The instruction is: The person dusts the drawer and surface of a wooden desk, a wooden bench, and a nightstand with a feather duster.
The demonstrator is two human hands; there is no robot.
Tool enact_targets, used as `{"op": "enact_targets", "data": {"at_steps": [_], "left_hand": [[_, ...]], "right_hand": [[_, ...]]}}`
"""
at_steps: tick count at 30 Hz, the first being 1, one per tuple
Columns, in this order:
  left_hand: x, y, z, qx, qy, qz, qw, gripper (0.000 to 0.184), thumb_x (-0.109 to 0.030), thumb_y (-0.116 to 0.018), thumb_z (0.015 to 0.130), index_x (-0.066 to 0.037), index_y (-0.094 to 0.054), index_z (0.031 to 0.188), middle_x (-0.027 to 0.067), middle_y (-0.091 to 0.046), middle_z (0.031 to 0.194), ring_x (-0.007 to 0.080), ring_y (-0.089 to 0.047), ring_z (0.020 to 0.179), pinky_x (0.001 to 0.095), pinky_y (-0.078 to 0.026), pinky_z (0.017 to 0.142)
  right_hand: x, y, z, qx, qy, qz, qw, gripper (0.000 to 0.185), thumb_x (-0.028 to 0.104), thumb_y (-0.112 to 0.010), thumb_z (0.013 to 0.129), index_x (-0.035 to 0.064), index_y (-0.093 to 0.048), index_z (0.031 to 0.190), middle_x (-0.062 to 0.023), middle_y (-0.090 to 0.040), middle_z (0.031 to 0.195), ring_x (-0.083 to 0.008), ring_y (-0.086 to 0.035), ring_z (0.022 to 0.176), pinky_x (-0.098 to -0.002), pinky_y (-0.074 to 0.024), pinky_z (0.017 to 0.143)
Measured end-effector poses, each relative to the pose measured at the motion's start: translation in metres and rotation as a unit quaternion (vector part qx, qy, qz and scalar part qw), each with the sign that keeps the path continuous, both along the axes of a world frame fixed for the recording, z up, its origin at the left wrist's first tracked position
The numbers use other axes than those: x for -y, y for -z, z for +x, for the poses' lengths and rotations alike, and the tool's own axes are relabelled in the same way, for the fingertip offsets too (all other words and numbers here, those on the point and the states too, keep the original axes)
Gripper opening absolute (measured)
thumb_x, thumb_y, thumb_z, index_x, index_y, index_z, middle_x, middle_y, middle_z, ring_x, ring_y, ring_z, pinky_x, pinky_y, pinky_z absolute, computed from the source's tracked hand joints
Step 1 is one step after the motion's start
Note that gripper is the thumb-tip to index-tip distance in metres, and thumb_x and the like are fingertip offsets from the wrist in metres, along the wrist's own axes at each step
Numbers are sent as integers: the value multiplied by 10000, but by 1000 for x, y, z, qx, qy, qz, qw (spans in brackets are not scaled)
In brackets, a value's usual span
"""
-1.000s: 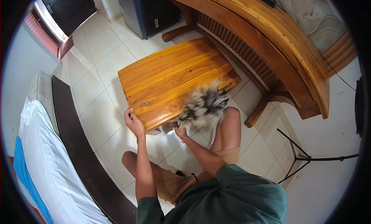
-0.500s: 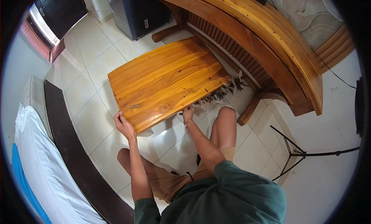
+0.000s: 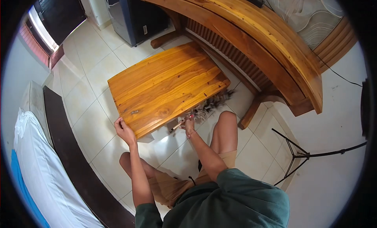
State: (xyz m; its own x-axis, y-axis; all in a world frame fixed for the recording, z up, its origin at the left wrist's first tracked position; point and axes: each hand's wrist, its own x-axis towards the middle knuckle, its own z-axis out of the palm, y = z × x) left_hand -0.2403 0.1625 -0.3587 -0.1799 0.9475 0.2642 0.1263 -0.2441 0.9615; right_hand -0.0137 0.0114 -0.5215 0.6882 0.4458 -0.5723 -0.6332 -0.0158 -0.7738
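A low wooden table (image 3: 169,86) with a glossy top stands on the tiled floor in front of me. My left hand (image 3: 125,132) grips its near left corner, fingers bent at the edge. Beside the table's near long side, my right hand (image 3: 189,125) is closed round the handle of a feather duster (image 3: 206,109). The handle's end sticks out to the left of the hand. The grey and black feathers lie along and partly beneath the table's edge, which hides some of them.
A long curved wooden desk (image 3: 251,39) runs behind the table to the right. A dark refrigerator (image 3: 137,21) stands at the back. At the left is a bed with a white sheet (image 3: 47,169). A black tripod stand (image 3: 302,155) is at the right.
The duster has moved from over the table's near right corner down to the side below the top. My right hand went with it, and my left hand stayed on the corner.
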Motion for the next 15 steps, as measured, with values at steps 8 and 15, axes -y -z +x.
{"op": "enact_targets", "data": {"at_steps": [8,15], "left_hand": [[0,4,-3,-17,-2,11,1000,148,-83,-468,905,34,-552,938,117,-593,950,201,-553,888,294,-421,836],[3,-7,-4,43,-38,3,998,127,-85,-469,908,11,-548,936,91,-585,883,169,-545,853,267,-425,798]], "right_hand": [[21,-11,-2,8,-45,39,998,248,334,-436,937,88,-462,925,-93,-616,795,-209,-628,734,-306,-520,565],[43,-31,-24,254,-232,14,939,243,307,-417,953,71,-464,922,-64,-612,791,-169,-609,764,-297,-493,580]]}}
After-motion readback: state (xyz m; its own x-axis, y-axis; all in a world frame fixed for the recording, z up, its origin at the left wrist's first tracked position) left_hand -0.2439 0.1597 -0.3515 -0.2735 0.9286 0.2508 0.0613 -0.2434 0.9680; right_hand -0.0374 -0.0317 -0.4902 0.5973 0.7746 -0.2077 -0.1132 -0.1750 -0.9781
